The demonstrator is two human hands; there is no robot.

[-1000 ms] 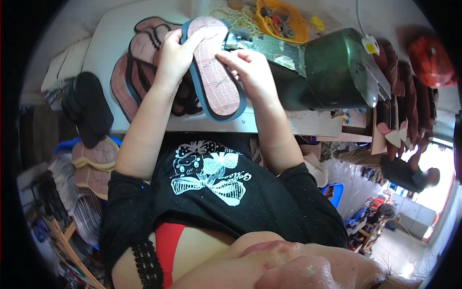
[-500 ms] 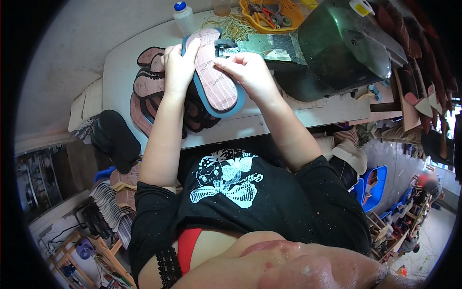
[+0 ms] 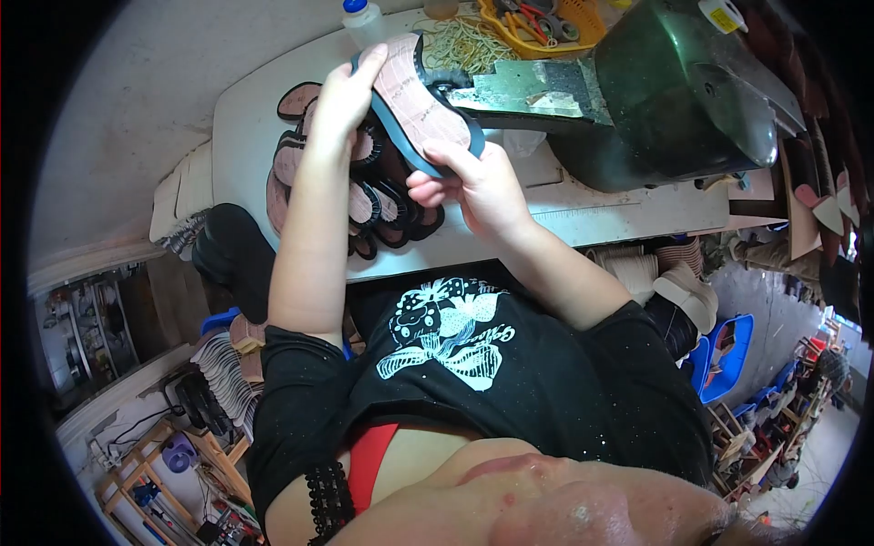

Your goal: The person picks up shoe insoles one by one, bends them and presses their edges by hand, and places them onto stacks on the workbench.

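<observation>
A shoe sole (image 3: 423, 114) with a pink patterned top and a blue-grey edge is held up between my two hands, beside the narrow arm of a green machine (image 3: 537, 91). At its upper left end my left hand (image 3: 349, 96) grips it, thumb on the pink face. My right hand (image 3: 478, 187) grips the lower right end, thumb on top and fingers underneath. Behind and below my left forearm, several pink and black sandals (image 3: 391, 200) lie in a pile on the white table (image 3: 241, 118).
A yellow basket (image 3: 583, 20) of tools, a tangle of pale strands (image 3: 469, 45) and a blue-capped bottle (image 3: 364, 23) stand at the back. Black soles (image 3: 235, 259) are stacked at the table's left edge. A blue chair (image 3: 726, 359) is at the lower right.
My right hand has moved from the sole's side edge down to its lower end and now grips it there. The sole has turned and tilted, its lower end swinging to the right.
</observation>
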